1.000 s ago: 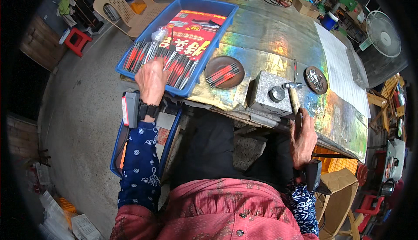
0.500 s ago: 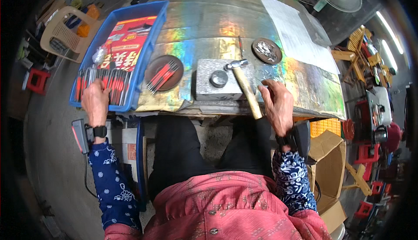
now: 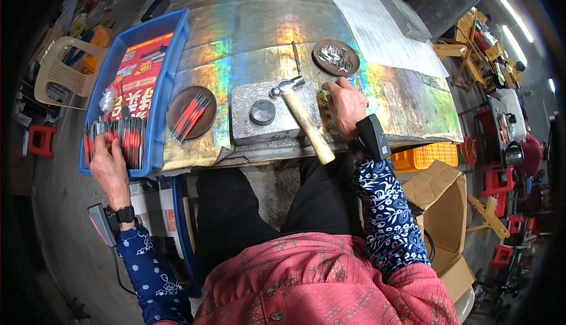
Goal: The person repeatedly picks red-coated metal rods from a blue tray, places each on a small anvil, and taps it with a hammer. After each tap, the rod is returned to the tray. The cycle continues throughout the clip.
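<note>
Grey, speckled and rectangular, a heavy-looking block [image 3: 247, 96] is sitting near the front edge of a worktable covered with a shiny, rainbow-reflecting sheet [image 3: 259, 36]. On the block, a short, dark grey metal cylinder [image 3: 262, 112] is standing toward the left, and a hammer with a silvery head and a pale wooden handle [image 3: 305, 121] is lying toward the right, its handle jutting past the block's front edge.

Well to the block's left, a blue rectangular plastic tray [image 3: 171, 80] is holding a tight row of slim red, black and silvery rods [image 3: 134, 139]. The left hand [image 3: 109, 163] is reaching over the tray's near end, thumb and fingers bending close together at the row; whether they are gripping a rod, I cannot tell. Between tray and block, a round brown dish [image 3: 175, 105] is carrying a small bundle of similar red-and-black rods [image 3: 191, 115].

Just right of the block, the right hand [image 3: 346, 107] is hovering or resting, fingers curling loosely; whether they are holding anything, I cannot tell. Beyond the block's far right corner, another round brown dish [image 3: 355, 65] is holding small silvery pieces [image 3: 335, 58].
</note>
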A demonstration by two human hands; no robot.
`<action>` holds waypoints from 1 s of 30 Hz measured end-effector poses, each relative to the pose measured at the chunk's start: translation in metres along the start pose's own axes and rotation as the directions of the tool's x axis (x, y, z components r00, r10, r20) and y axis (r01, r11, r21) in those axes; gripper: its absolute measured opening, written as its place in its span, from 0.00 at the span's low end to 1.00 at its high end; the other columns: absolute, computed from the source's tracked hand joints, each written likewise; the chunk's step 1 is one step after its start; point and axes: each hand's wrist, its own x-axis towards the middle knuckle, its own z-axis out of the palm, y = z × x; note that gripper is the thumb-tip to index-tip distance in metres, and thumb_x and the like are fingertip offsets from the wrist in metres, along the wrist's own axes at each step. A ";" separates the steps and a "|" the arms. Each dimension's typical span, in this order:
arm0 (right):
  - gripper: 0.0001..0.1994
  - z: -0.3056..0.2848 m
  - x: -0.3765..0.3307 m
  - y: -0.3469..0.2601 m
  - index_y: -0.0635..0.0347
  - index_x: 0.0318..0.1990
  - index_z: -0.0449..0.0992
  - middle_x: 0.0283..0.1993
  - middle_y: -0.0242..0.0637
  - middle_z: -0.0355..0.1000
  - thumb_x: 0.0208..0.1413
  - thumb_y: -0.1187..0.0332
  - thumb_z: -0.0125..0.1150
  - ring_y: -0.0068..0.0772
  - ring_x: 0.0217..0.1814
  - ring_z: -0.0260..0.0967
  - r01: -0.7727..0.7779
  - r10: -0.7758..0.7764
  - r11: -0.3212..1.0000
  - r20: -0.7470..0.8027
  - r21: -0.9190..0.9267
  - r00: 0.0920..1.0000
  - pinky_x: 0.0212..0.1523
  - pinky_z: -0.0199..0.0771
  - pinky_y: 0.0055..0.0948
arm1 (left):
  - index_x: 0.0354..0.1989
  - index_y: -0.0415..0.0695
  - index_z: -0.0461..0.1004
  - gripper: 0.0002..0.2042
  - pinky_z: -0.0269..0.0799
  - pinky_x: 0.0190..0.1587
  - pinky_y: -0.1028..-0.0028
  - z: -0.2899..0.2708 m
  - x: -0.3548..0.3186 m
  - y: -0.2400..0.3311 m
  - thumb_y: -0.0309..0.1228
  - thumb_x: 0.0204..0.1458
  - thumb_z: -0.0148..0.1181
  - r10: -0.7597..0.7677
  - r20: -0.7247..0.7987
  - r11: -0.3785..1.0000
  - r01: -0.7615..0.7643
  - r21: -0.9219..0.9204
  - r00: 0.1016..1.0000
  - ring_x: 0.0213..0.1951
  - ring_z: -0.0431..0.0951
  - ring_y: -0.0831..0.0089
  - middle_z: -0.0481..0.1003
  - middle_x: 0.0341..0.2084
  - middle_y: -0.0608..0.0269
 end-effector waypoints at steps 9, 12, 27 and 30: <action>0.05 0.010 0.021 0.007 0.62 0.27 0.75 0.34 0.43 0.69 0.44 0.71 0.55 0.47 0.43 0.69 0.240 -0.250 0.945 -0.019 -0.221 0.968 0.38 0.74 0.40 | 0.49 0.34 0.75 0.11 0.72 0.30 0.82 -0.011 -0.010 0.050 0.24 0.61 0.53 -0.030 0.250 0.665 0.206 -0.718 0.968 0.26 0.74 0.85 0.77 0.30 0.65; 0.05 0.014 0.026 0.008 0.63 0.26 0.76 0.33 0.43 0.70 0.42 0.71 0.57 0.45 0.41 0.70 0.278 -0.291 0.911 0.003 -0.304 0.957 0.37 0.75 0.38 | 0.49 0.31 0.74 0.11 0.74 0.31 0.81 -0.008 -0.012 0.072 0.22 0.61 0.52 0.036 0.331 0.520 0.265 -0.812 0.943 0.27 0.75 0.83 0.77 0.33 0.61; 0.10 0.010 0.017 0.010 0.65 0.34 0.74 0.37 0.45 0.71 0.45 0.68 0.60 0.46 0.47 0.70 0.212 -0.168 0.922 0.160 -0.325 0.973 0.45 0.73 0.36 | 0.40 0.37 0.79 0.07 0.68 0.27 0.86 0.028 -0.034 0.176 0.22 0.53 0.62 0.180 0.393 0.245 0.346 -0.906 0.901 0.27 0.73 0.87 0.77 0.27 0.69; 0.10 0.011 0.014 0.010 0.65 0.32 0.72 0.37 0.47 0.71 0.47 0.67 0.60 0.48 0.45 0.70 0.198 -0.178 0.943 0.097 -0.266 0.979 0.43 0.74 0.38 | 0.40 0.36 0.79 0.07 0.70 0.30 0.84 0.036 -0.039 0.185 0.21 0.52 0.62 0.190 0.357 0.268 0.302 -0.915 0.915 0.29 0.74 0.87 0.78 0.28 0.67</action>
